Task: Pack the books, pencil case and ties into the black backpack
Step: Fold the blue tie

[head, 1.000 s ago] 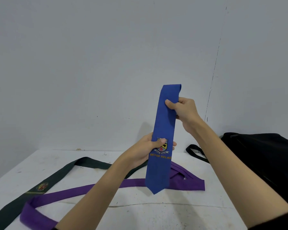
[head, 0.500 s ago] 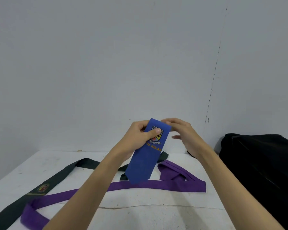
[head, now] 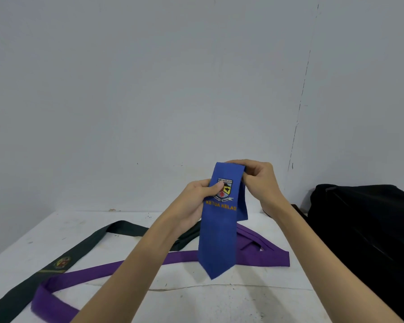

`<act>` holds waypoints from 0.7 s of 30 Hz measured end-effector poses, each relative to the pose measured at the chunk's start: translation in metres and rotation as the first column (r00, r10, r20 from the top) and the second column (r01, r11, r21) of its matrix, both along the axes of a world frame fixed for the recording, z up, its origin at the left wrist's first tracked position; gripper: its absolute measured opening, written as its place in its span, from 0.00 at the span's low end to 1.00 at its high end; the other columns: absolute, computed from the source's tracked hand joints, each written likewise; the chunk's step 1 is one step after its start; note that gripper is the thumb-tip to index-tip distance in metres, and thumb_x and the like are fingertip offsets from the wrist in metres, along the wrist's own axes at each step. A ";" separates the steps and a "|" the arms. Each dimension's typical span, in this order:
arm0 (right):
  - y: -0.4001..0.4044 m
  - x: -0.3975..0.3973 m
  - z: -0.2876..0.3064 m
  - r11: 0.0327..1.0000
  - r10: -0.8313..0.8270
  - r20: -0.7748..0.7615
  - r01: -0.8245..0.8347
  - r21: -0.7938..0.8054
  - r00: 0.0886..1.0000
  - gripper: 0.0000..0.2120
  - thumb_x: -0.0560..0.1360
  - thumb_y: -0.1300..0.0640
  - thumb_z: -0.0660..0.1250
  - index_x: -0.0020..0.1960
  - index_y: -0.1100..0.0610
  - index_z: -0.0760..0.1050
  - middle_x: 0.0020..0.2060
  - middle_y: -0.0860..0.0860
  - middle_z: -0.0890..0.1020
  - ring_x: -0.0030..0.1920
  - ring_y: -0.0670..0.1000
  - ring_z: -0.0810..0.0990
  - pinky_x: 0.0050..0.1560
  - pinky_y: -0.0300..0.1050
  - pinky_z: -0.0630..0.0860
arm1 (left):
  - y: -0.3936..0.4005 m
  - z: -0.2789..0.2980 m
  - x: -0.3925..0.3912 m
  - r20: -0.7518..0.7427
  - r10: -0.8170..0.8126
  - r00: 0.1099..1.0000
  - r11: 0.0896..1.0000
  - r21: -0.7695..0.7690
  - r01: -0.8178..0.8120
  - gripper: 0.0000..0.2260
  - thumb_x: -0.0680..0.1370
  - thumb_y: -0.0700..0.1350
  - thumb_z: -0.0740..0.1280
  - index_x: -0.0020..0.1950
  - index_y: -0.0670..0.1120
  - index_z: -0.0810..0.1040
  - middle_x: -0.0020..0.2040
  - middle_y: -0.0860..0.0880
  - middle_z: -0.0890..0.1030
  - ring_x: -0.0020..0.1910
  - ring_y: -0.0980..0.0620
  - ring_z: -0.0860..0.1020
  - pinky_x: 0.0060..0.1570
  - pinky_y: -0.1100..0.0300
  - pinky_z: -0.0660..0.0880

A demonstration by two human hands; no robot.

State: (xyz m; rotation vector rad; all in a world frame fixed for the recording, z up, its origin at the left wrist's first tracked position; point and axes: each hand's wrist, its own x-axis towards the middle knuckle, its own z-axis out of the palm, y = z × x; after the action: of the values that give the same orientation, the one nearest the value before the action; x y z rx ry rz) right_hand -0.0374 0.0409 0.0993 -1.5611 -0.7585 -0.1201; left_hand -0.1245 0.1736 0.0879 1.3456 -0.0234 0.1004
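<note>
A blue tie (head: 219, 238) with a crest and yellow lettering hangs folded over above the table, its point down. My left hand (head: 196, 201) pinches it at the crest on its left edge. My right hand (head: 259, 180) grips the fold at the top right. A purple tie (head: 117, 272) lies stretched across the white table (head: 219, 304) beneath. A dark green tie (head: 63, 262) with a badge lies to the left. The black backpack (head: 369, 234) sits at the right edge. No books or pencil case are in view.
A grey wall (head: 173, 89) rises straight behind the table's far edge. A black strap (head: 299, 212) of the backpack shows behind my right forearm. A crack line runs across the table's front part.
The blue tie, long and held high a second ago, has been folded in half. Both hands came together and lower, and now the tie hangs straight down again.
</note>
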 end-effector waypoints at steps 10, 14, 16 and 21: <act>0.006 -0.010 -0.012 0.998 0.061 -0.111 -0.058 0.026 0.992 0.12 0.75 0.69 0.65 0.47 0.54 0.81 0.36 0.45 0.84 0.35 0.40 0.82 0.36 0.32 0.77 | -0.004 0.001 0.012 0.219 0.324 0.920 0.934 0.082 -0.349 0.10 0.75 0.41 0.69 0.55 0.39 0.81 0.60 0.41 0.77 0.47 0.52 0.80 0.38 0.68 0.76; 0.004 -0.012 -0.015 0.994 0.110 -0.201 -0.107 0.023 0.973 0.13 0.76 0.70 0.63 0.48 0.56 0.81 0.40 0.51 0.85 0.40 0.47 0.83 0.41 0.36 0.79 | -0.005 -0.005 0.016 0.229 0.311 0.923 0.945 0.027 -0.325 0.11 0.75 0.39 0.69 0.56 0.39 0.81 0.61 0.41 0.78 0.47 0.51 0.81 0.40 0.66 0.76; 0.002 -0.013 -0.018 0.989 0.148 -0.250 -0.144 0.034 0.957 0.14 0.76 0.69 0.61 0.47 0.55 0.82 0.41 0.52 0.85 0.41 0.49 0.84 0.43 0.37 0.79 | -0.006 -0.005 0.015 0.207 0.295 0.933 0.953 0.012 -0.304 0.10 0.75 0.39 0.69 0.56 0.40 0.81 0.54 0.42 0.82 0.43 0.52 0.82 0.40 0.63 0.78; 0.001 -0.013 -0.019 0.957 0.283 -0.394 -0.230 0.176 0.874 0.14 0.79 0.56 0.57 0.52 0.60 0.80 0.43 0.54 0.84 0.43 0.51 0.82 0.46 0.41 0.77 | -0.007 -0.004 0.020 0.141 0.357 0.923 0.931 0.022 -0.364 0.08 0.75 0.43 0.70 0.52 0.43 0.83 0.47 0.43 0.85 0.42 0.48 0.82 0.47 0.54 0.80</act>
State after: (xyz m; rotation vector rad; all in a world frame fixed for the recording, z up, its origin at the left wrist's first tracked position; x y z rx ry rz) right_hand -0.0503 0.0421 0.0803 -1.2916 -0.5971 0.3499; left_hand -0.1044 0.1666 0.0840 1.3774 0.1099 0.5064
